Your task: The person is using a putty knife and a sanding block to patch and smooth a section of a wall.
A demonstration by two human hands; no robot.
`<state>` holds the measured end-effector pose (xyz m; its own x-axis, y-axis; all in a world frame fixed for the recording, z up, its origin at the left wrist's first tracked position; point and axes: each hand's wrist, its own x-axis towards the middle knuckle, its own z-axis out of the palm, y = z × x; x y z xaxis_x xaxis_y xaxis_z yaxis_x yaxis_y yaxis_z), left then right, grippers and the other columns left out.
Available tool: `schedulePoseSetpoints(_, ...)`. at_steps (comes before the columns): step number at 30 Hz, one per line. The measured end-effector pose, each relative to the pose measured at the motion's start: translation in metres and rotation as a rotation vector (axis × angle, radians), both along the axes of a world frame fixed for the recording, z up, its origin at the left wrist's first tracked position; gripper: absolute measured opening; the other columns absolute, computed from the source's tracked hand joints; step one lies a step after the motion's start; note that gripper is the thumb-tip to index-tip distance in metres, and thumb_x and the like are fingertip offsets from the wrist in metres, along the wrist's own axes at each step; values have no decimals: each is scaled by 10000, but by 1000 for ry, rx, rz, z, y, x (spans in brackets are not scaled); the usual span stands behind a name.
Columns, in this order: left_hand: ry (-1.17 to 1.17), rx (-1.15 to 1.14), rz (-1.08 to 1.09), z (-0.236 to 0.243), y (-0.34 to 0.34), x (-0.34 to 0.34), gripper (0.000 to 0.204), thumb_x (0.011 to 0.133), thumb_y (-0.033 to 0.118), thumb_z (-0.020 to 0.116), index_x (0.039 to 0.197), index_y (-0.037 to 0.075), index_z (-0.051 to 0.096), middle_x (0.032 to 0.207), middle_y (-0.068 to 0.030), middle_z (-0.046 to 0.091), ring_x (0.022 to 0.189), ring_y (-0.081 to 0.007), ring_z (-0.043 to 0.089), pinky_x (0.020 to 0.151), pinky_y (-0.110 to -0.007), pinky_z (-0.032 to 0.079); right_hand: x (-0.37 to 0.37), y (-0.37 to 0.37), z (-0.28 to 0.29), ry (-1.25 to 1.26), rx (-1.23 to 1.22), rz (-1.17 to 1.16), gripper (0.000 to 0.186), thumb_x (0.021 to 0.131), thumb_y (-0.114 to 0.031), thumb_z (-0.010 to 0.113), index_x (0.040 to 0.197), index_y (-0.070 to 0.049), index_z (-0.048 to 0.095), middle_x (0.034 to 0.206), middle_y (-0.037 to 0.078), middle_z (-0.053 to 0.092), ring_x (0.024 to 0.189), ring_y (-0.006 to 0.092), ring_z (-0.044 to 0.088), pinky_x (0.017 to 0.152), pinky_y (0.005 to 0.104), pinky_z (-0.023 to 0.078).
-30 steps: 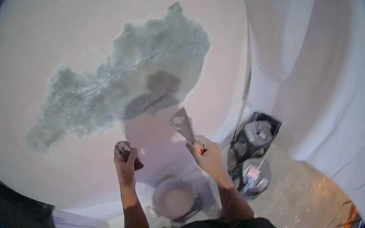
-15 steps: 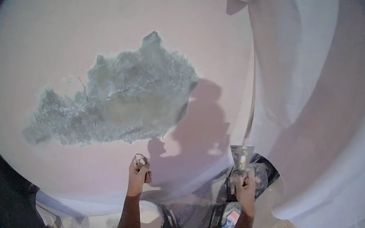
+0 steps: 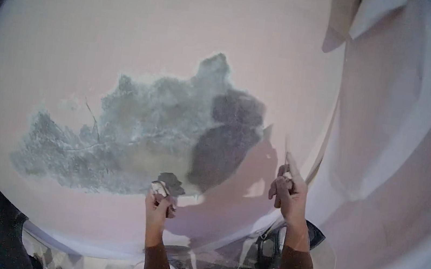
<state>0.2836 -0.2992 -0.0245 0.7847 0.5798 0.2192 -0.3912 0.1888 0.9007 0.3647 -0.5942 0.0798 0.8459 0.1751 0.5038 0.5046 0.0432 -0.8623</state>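
Putty knife sits low and just left of centre in the frame, its grey-loaded blade fanning up out of the left hand. The fingers are curled tight round the handle, so the blade stands above the knuckles and meets the lower edge of the rough grey patch on the pale pink wall. Over to the right of centre, the right hand is closed on a thin scraper, seen edge-on as a narrow sliver rising from the fingertips; it looks like a flat blade, though the view is too slim to be sure. The two hands are well apart. Dark shadows fall across the patch's right end. At the bottom edge, between the forearms, lies a dark bucket among cluttered floor items.
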Motion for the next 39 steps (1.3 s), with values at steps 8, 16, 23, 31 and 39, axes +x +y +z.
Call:
schedulePoseSetpoints(8, -60, 171, -363, 14, -24, 49, 277, 843, 20, 661, 1082, 46, 523, 702, -28, 561, 535, -111, 523, 451, -261, 417, 44, 42, 34, 12, 368, 83, 539, 970, -239, 550, 1408, 4, 349, 648, 46, 588, 458, 95, 499, 449, 246, 450)
schedulePoseSetpoints(16, -12, 409, -395, 40, -77, 86, 358, 818, 199, 743, 1062, 35, 538, 680, -27, 573, 511, -91, 549, 452, -266, 452, 76, 74, 47, 277, 305, 242, 265, 989, -213, 502, 1198, -53, 470, 735, 48, 600, 457, 79, 470, 402, 216, 375)
schedulePoseSetpoints(23, 171, 318, -344, 64, -79, 80, 186, 869, 163, 695, 923, 22, 586, 609, 2, 561, 459, -88, 518, 432, -273, 419, 76, 111, 56, 306, 169, 402, 170, 988, -197, 504, 1082, -64, 455, 706, 34, 582, 465, 50, 443, 391, 200, 345)
schedulePoseSetpoints(31, -76, 209, -336, 99, -65, 78, 137, 893, 112, 660, 945, 10, 585, 620, -11, 576, 464, -72, 518, 419, -249, 394, 80, 155, 91, -77, -87, 334, 163, 986, -183, 493, 1034, -42, 429, 687, 23, 550, 532, 70, 498, 436, 236, 388)
schedulePoseSetpoints(39, -149, 229, -368, 117, -59, 69, 161, 902, 109, 645, 1005, 1, 583, 678, -21, 608, 501, -64, 541, 440, -233, 407, 67, 167, 108, -11, -73, 248, 200, 993, -238, 496, 1043, -51, 447, 703, 19, 536, 552, 62, 497, 460, 224, 413)
